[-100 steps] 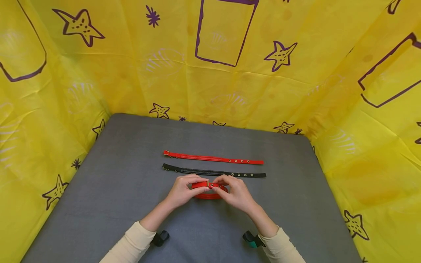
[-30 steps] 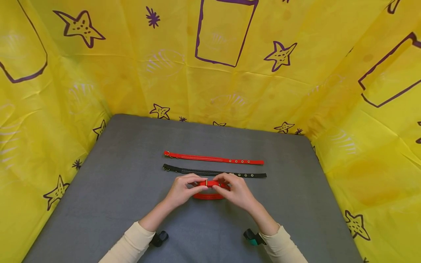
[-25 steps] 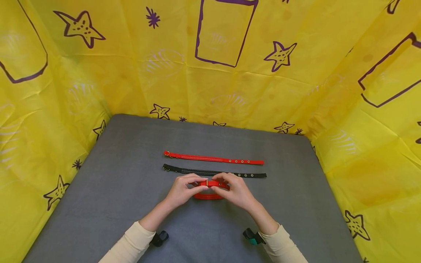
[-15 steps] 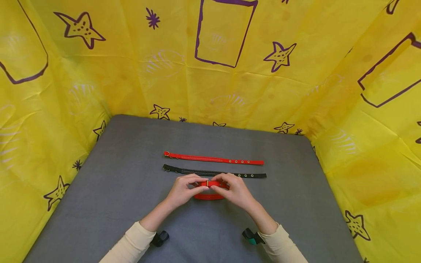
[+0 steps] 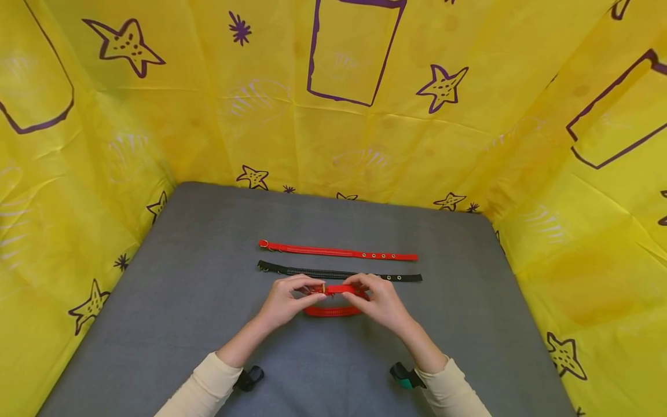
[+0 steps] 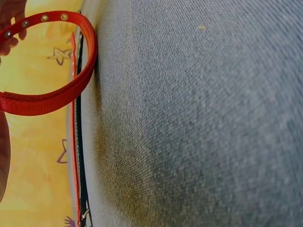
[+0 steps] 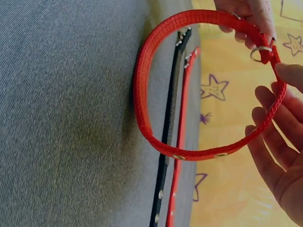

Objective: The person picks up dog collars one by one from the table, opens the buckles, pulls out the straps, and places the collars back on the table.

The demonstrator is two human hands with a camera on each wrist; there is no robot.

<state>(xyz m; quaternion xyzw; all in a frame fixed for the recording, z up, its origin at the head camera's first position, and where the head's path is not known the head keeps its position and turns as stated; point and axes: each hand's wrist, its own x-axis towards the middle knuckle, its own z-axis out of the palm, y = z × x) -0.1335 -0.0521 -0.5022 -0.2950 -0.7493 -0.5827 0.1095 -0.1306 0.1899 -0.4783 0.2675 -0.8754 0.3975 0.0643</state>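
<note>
A red buckle collar (image 5: pixel 333 311) is bent into a loop above the grey surface. My left hand (image 5: pixel 286 301) pinches it beside the brass-coloured buckle (image 5: pixel 323 288). The strap end is pinched between thumb and fingers of my right hand (image 5: pixel 380 301), just right of the buckle. In the right wrist view the loop (image 7: pixel 142 94) shows whole, with a metal ring (image 7: pixel 258 54) near the join; whether the strap end sits inside the buckle I cannot tell. Eyelets (image 6: pixel 45 18) line its upper part in the left wrist view.
Beyond my hands a black collar (image 5: pixel 312 272) lies flat, partly covered by my right fingers. Farther back a second red collar (image 5: pixel 323 251) lies parallel to it. Yellow printed cloth (image 5: pixel 365 150) walls the grey table (image 5: pixel 208 231) behind and at both sides.
Over the last half second my hands have drawn slightly apart, the right one moving right with the strap. More red strap shows between them. The two flat collars have not moved.
</note>
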